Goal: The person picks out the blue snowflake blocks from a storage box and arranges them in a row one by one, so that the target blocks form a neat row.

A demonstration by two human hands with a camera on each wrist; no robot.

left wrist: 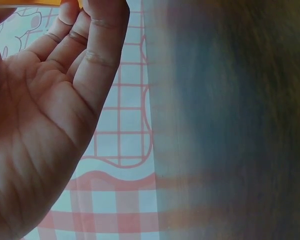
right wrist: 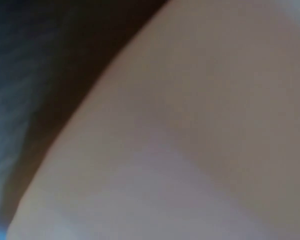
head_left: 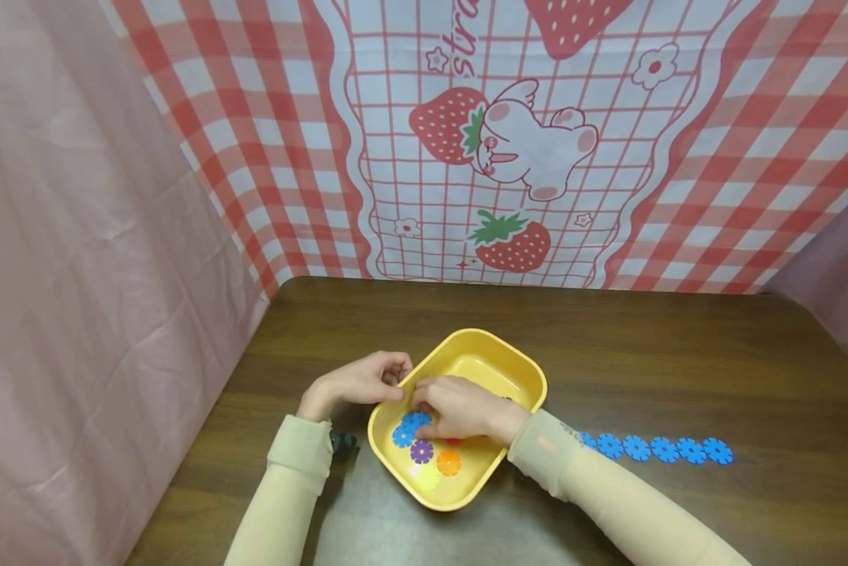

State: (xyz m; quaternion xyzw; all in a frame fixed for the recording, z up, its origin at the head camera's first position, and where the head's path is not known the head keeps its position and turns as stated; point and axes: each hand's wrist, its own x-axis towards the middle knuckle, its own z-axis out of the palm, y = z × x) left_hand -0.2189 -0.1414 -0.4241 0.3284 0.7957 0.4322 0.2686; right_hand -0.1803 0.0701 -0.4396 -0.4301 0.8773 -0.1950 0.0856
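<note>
A yellow plastic tub with rounded corners stands on the table. My left hand holds its left rim, thumb and bent fingers at the edge; in the left wrist view the left hand has fingertips against yellow plastic. My right hand reaches into the tub over its right side, fingers bent down at blue notched discs; I cannot tell whether it pinches one. Nearby in the tub lie a purple disc, an orange disc, a yellow disc and a red disc, partly covered.
Several blue discs form a row on the brown wooden table, right of the tub; the right sleeve hides its left end. Behind hangs a strawberry-print checked cloth. A pink curtain is at the left.
</note>
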